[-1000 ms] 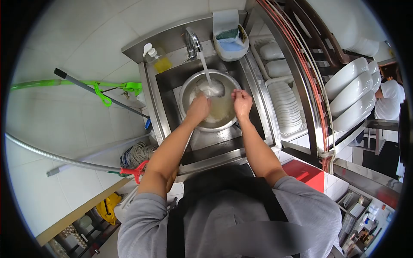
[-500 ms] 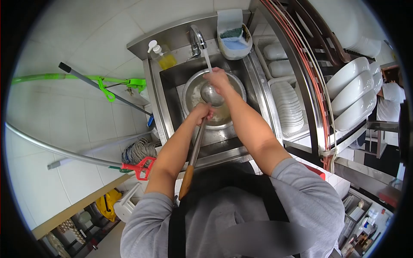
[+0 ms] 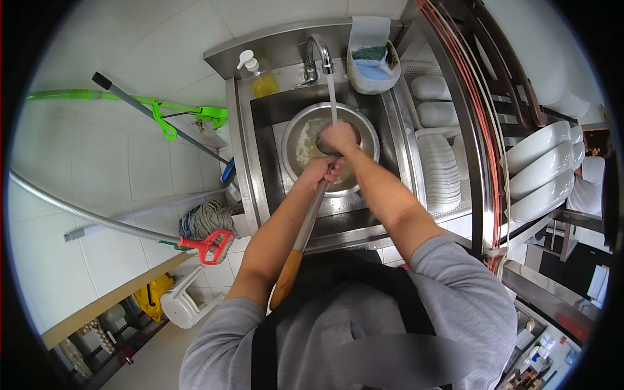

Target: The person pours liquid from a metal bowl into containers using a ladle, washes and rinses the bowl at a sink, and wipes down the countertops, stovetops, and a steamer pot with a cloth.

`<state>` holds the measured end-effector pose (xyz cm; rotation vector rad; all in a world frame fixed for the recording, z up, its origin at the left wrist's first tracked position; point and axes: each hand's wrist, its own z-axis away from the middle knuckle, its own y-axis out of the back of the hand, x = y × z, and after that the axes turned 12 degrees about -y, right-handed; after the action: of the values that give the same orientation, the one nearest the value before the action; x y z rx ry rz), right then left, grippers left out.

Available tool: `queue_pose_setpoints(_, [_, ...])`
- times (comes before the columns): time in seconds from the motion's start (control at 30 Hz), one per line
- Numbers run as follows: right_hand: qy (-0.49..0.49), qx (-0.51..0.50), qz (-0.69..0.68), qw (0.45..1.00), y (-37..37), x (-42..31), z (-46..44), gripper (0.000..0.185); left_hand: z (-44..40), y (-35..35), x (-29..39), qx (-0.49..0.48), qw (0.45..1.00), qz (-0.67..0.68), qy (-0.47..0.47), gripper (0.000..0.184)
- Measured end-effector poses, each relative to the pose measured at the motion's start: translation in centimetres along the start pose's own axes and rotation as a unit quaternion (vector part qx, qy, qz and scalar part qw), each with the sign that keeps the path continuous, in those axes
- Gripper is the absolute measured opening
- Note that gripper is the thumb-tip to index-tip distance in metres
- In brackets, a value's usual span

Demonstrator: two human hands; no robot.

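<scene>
My left hand (image 3: 324, 170) is closed around the metal shaft of a large ladle (image 3: 309, 216), just below its bowl. The ladle's wooden grip slants back toward my apron. My right hand (image 3: 341, 138) is at the ladle's bowl, under the running water; its fingers are smeared by motion. Behind it the ladle's bowl looks dark and is partly hidden. Both hands are over a round metal basin (image 3: 288, 144) holding cloudy water with whitish bits or foam. The basin stands in a steel sink (image 3: 265, 188). Water falls from the faucet (image 3: 320, 55) onto my right hand.
A soap pump bottle (image 3: 260, 78) stands at the back left, and a white holder (image 3: 375, 79) with scrubbing pads at the back right. White dishes (image 3: 441, 172) fill the rack on the right. Mop and broom handles (image 3: 104, 227) lean at left. Another person's white sleeve (image 3: 588, 185) shows far right.
My right hand has moved down from the upper rim of the ladle's bowl and now covers more of it. The bowl looks turned and darker. The whole view has shifted slightly.
</scene>
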<state>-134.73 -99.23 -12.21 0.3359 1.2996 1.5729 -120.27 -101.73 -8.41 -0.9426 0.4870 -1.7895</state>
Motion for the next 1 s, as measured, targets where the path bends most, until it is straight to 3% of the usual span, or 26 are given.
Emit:
queue_pose_setpoints(0.03, [0.024, 0.051, 0.063, 0.996, -0.6, -0.3, 0.6, 0.035, -0.1, -0.3, -0.1, 0.0, 1.0, 0.001, 0.001, 0.024])
queue_pose_setpoints(0.1, [0.28, -0.099, 0.219, 0.929, -0.4, 0.1, -0.6, 0.03, 0.2, -0.6, -0.2, 0.064, 0.992, -0.092, -0.05, 0.027])
queue_pose_setpoints(0.13, [0.048, -0.191, 0.037, 0.98, 0.7, 0.3, -0.4, 0.031, 0.2, -0.2, -0.6, 0.066, 0.992, -0.091, -0.049, 0.027])
queue_pose_setpoints(0.17, [-0.19, -0.263, -0.149, 0.934, 1.6, 0.2, -0.1, 0.031, 0.2, 0.2, -0.9, 0.066, 0.991, -0.115, -0.034, 0.027])
queue_pose_setpoints(0.2, [-0.191, -0.261, -0.151, 0.934, 1.0, 0.5, -0.5, 0.031, -0.2, 0.5, -0.9, 0.063, 0.988, -0.14, -0.021, 0.029])
queue_pose_setpoints(0.23, [-0.015, -0.18, -0.056, 0.982, -0.8, 1.3, -1.3, 0.029, -0.6, 0.6, -0.7, 0.061, 0.988, -0.142, -0.021, 0.029])
queue_pose_setpoints(0.27, [0.16, -0.09, 0.042, 0.982, -2.8, 2.1, -2.1, 0.028, -1.0, 0.7, -0.5, 0.069, 0.976, -0.2, -0.059, 0.028])
queue_pose_setpoints(0.3, [0.137, -0.125, -0.016, 0.983, -2.4, 1.7, -1.8, 0.027, -1.3, 1.0, -0.4, 0.077, 0.959, -0.257, -0.096, 0.028])
queue_pose_setpoints(0.37, [0.109, -0.157, -0.072, 0.979, -0.2, 0.8, -1.0, 0.027, -3.0, 1.9, 0.3, 0.082, 0.966, -0.227, -0.095, 0.026])
queue_pose_setpoints(0.43, [-0.055, -0.276, -0.072, 0.957, 2.6, 0.4, -0.5, 0.028, -5.7, 2.6, 1.5, 0.083, 0.972, -0.2, -0.093, 0.024])
queue_pose_setpoints(0.5, [-0.027, -0.222, -0.067, 0.972, 4.5, 0.9, 1.1, 0.03, -8.6, 2.4, 2.6, 0.091, 0.967, -0.195, -0.132, 0.02])
queue_pose_setpoints(0.57, [-0.041, -0.02, -0.175, 0.983, 5.7, 1.7, 3.2, 0.033, -9.6, 0.1, 3.6, 0.081, 0.976, -0.14, -0.146, 0.018])
queue_pose_setpoints(0.63, [-0.041, -0.052, -0.231, 0.971, 6.7, 2.8, 5.2, 0.033, -8.9, -3.1, 4.9, 0.071, 0.981, -0.086, -0.158, 0.016])
queue_pose_setpoints(0.7, [0.064, 0.09, -0.329, 0.938, 6.8, 3.7, 7.9, 0.03, -7.6, -6.2, 5.8, 0.108, 0.966, -0.176, -0.154, 0.015])
queue_pose_setpoints(0.77, [0.094, 0.129, -0.35, 0.923, 7.1, 4.7, 9.7, 0.027, -8.9, -5.4, 5.8, 0.084, 0.969, -0.18, -0.146, 0.014])
queue_pose_setpoints(0.83, [-0.071, 0.079, -0.423, 0.9, 8.9, 4.8, 12.1, 0.025, -8.5, -4.8, 5.9, 0.083, 0.986, -0.102, -0.102, 0.015])
queue_pose_setpoints(1.0, [-0.124, 0.125, -0.395, 0.901, 7.8, 6.5, 11.4, 0.025, -3.3, -1.1, 3.6, 0.055, 0.986, -0.149, -0.048, 0.018])
